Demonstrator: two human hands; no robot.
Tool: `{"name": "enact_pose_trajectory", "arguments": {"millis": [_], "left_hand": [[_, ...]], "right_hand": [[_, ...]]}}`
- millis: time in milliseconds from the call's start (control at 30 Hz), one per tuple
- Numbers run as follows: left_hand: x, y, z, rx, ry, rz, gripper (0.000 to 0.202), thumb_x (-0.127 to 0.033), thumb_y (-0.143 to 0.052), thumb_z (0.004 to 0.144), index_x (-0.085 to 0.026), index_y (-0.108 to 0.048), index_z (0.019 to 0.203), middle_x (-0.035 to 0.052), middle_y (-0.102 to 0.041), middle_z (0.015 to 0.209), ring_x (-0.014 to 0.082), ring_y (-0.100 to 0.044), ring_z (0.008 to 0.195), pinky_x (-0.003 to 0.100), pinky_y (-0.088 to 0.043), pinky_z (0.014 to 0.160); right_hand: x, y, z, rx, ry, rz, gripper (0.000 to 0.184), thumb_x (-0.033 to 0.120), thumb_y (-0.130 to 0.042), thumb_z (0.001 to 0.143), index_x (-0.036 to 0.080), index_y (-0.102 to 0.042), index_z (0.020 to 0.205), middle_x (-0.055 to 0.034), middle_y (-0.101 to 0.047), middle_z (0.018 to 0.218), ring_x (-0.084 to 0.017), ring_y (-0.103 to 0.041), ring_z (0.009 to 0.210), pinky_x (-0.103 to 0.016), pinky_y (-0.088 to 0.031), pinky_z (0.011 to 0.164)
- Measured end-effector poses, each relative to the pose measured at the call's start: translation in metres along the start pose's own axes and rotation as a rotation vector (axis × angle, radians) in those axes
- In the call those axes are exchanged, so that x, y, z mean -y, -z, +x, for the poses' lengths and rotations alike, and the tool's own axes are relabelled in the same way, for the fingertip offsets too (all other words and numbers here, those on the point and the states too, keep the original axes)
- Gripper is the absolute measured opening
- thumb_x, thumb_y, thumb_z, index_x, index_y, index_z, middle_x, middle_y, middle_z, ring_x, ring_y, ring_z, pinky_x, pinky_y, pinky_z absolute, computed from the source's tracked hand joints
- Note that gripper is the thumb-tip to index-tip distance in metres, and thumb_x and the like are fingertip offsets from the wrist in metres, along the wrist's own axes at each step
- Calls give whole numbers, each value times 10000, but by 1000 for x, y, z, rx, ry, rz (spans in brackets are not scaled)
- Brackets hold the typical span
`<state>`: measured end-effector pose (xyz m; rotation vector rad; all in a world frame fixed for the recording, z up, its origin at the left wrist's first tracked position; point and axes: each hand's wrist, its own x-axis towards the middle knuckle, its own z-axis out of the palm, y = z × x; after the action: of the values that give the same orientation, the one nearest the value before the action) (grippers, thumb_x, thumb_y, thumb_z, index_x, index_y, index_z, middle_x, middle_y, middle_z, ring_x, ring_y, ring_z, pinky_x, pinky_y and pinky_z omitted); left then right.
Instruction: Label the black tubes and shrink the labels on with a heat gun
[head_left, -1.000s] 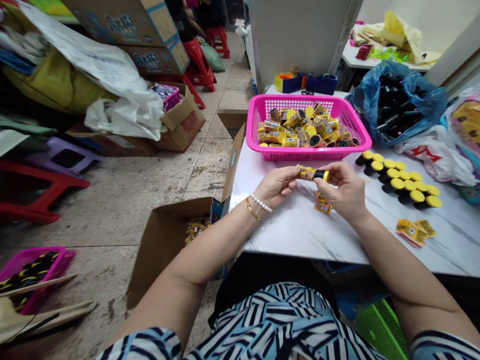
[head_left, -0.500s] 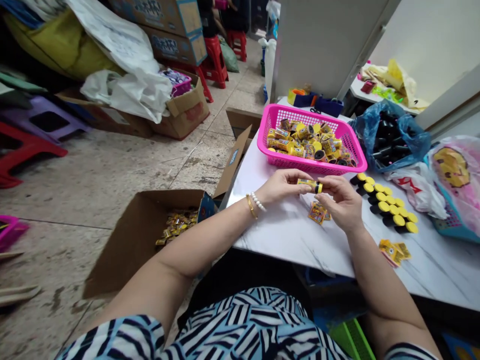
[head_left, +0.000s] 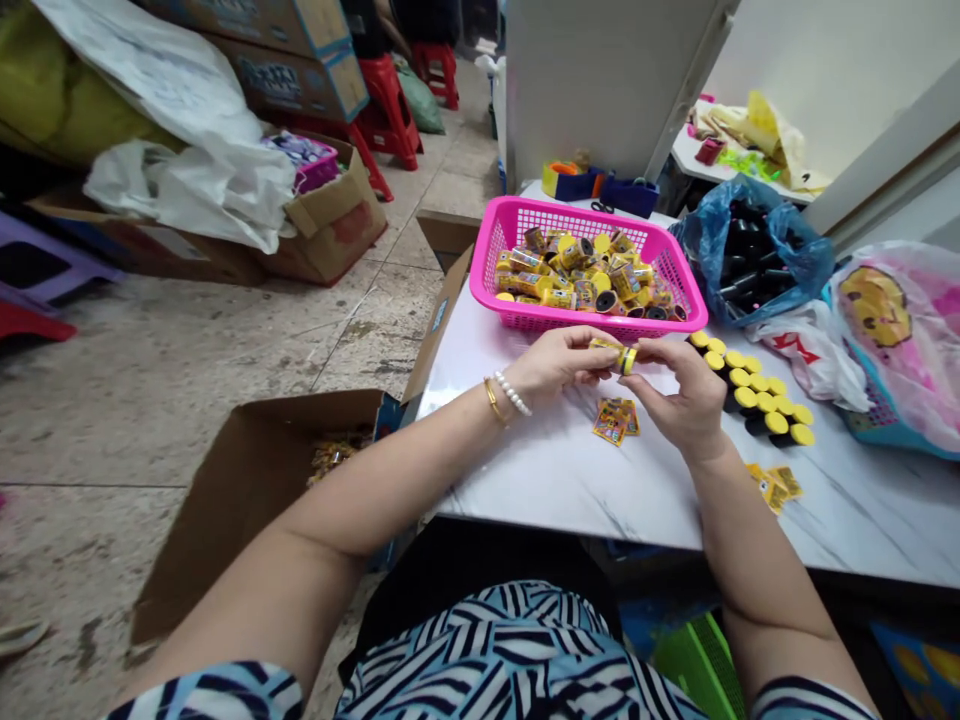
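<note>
My left hand (head_left: pixel 559 362) is closed around a small yellow-and-black canister (head_left: pixel 627 358) lying sideways above the white table. Thumb and fingers of my right hand (head_left: pixel 684 395) pinch its other end. Just below the hands lies a small pile of printed yellow-and-purple labels (head_left: pixel 615 420). Beyond them stands a pink basket (head_left: pixel 482 262) full of labelled yellow canisters (head_left: pixel 577 275). Right of my right hand, black canisters with yellow caps (head_left: pixel 766 402) are lined up in rows. More yellow labels (head_left: pixel 777 488) lie near my right forearm.
A blue plastic bag (head_left: pixel 701 250) of black canisters stands right of the basket, near a white bag (head_left: pixel 814 360) and a blue basket (head_left: pixel 877 432). An open cardboard box (head_left: pixel 247 480) holding small pieces sits on the floor at left. Stools and cartons stand farther back.
The view has shifted, so the table items sit farther left. The canister has been turned between my hands, and my right fingers are now closer around its end.
</note>
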<state>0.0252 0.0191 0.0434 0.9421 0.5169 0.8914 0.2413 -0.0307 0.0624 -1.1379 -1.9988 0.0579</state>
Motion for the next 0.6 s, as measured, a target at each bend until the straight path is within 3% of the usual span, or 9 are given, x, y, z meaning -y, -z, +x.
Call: {"name": "enact_pose_trajectory", "arguments": {"millis": [100, 333, 467, 533, 600], "left_hand": [[16, 11, -1, 7, -57, 66, 391, -283, -989, 725, -119, -802, 1027, 78, -765, 885, 126, -680, 712, 205, -515, 663], [18, 17, -2, -13, 44, -70, 489, -400, -996, 712, -104, -790, 1042, 97, -764, 886, 139, -674, 658, 232, -521, 611], [22, 15, -4, -37, -90, 79, 423, -379, -976, 752, -108, -798, 1024, 67, -761, 884, 100, -643, 677, 203, -504, 648], [23, 16, -3, -28, -87, 114, 484, -399, -981, 747, -107, -791, 1084, 49, -745, 860, 96, -631, 662, 200, -495, 630], [24, 19, -1, -24, -37, 75, 632, -445, -992, 725, -125, -751, 1215, 38, -733, 869, 115, -651, 665, 214, -504, 608]], "right_hand": [[2, -10, -2, 60, -19, 59, 261, 357, -792, 909, 295, -760, 1160, -51, -793, 1029, -234, -747, 923, -424, -647, 895], [2, -23, -5, 30, -114, 79, 188, 370, -816, 865, 298, -807, 1038, -64, -799, 1087, -242, -755, 982, -439, -634, 954], [4, -38, -12, -15, -417, 347, 278, 408, -874, 802, 253, -794, 1019, -49, -799, 977, -217, -759, 859, -410, -657, 860], [3, -46, -15, -14, -558, 522, 330, 424, -881, 796, 233, -777, 1046, -47, -805, 976, -214, -768, 855, -404, -665, 850], [-1, -50, -16, -19, -560, 565, 361, 418, -894, 790, 226, -765, 1067, -45, -804, 983, -208, -768, 868, -397, -660, 870]]}}
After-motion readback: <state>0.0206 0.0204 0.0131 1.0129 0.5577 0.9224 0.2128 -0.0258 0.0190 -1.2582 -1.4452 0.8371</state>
